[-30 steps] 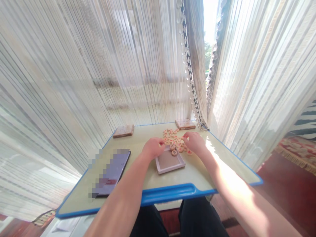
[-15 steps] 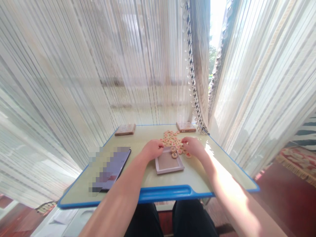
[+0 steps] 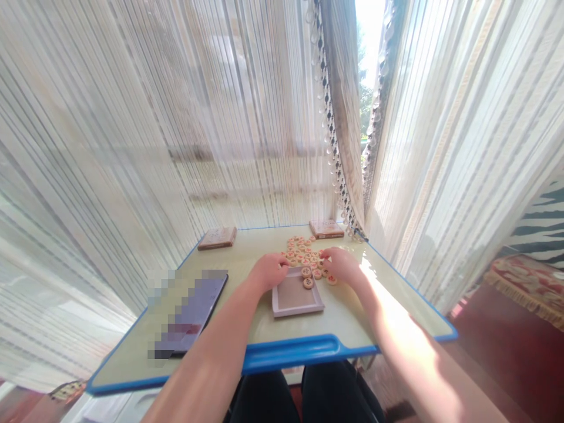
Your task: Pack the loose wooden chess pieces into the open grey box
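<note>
A shallow open box (image 3: 294, 309) lies on the table in front of me, with two round wooden xiangqi pieces (image 3: 307, 278) inside at its right side. Beyond it spreads a loose heap of xiangqi pieces (image 3: 304, 252), marked in red and dark characters. My left hand (image 3: 269, 271) is closed at the box's far left corner, its fingertips curled beside the heap; what they hold, if anything, is hidden. At the heap's right side, the fingertips of my right hand (image 3: 341, 262) are pinched together on a piece, which they mostly cover.
A dark-edged tablet (image 3: 194, 314), partly pixelated, lies left of my left forearm. Two flat boxes sit at the back, one on the left (image 3: 217, 237) and one on the right (image 3: 326, 228). The table (image 3: 352, 320) has a raised blue edge, and sheer curtains hang behind.
The view has shifted slightly, so everything sits a little lower and further left. Both hands stay beside the heap with little motion, and the same two pieces remain in the box.
</note>
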Demonstrator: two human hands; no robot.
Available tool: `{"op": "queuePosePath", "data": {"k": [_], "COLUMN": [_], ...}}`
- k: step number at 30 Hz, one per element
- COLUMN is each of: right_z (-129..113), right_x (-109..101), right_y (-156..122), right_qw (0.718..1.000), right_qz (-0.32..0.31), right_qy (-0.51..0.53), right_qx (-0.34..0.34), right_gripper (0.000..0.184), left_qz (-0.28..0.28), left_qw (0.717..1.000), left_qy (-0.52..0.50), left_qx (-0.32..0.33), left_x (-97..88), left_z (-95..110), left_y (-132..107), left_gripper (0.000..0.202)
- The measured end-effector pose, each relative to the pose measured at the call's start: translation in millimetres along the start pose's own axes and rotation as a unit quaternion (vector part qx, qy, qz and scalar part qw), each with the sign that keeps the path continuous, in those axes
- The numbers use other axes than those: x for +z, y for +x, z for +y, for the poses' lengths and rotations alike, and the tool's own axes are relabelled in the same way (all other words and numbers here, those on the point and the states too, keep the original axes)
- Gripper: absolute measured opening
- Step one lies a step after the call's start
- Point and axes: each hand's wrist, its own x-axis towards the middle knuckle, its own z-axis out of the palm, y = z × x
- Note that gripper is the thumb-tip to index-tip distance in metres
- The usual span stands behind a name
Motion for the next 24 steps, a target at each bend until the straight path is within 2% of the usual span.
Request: {"op": "queuePosePath", "data": {"k": [5, 8, 10, 13, 18, 24], "right_z": [-8.2, -12.4, -13.7, -14.2, -16.1, -15.1], "right_x": [8.8, 14.8, 16.4, 15.3, 13.9, 12.8], "right_y": [-4.1, -3.8, -2.4, -0.8, 0.7, 5.0], "right_qw": [0.985, 0.972, 0.972, 0.98, 0.988, 0.989], "right_qz": [0.042, 0.03, 0.006, -0.012, 0.006, 0.005], "right_qy": [-0.002, -0.016, -0.02, -0.007, 0.011, -0.019], "right_qx": [-0.169, -0.233, -0.235, -0.198, -0.157, -0.146], "right_gripper": [0.035, 0.038, 0.04, 0.04, 0.034, 0.031], "left_qz": [0.034, 0.053, 0.046, 0.017, 0.01, 0.038], "left_qw": [0.999, 0.997, 0.995, 0.993, 0.992, 0.993], "left_qy": [0.024, 0.046, 0.04, 0.022, 0.009, 0.011], "left_qx": [-0.001, -0.038, -0.08, -0.114, -0.123, -0.114], "left_x": [-1.1, -0.5, 0.1, 0.5, 0.0, -2.9], "left_z": [-2.1, -6.3, -9.5, -12.7, -12.3, -9.0], "left_y": [2.6, 6.1, 8.0, 9.0, 8.0, 6.1], "left_gripper": [0.027, 0.032, 0.035, 0.038, 0.037, 0.036]}}
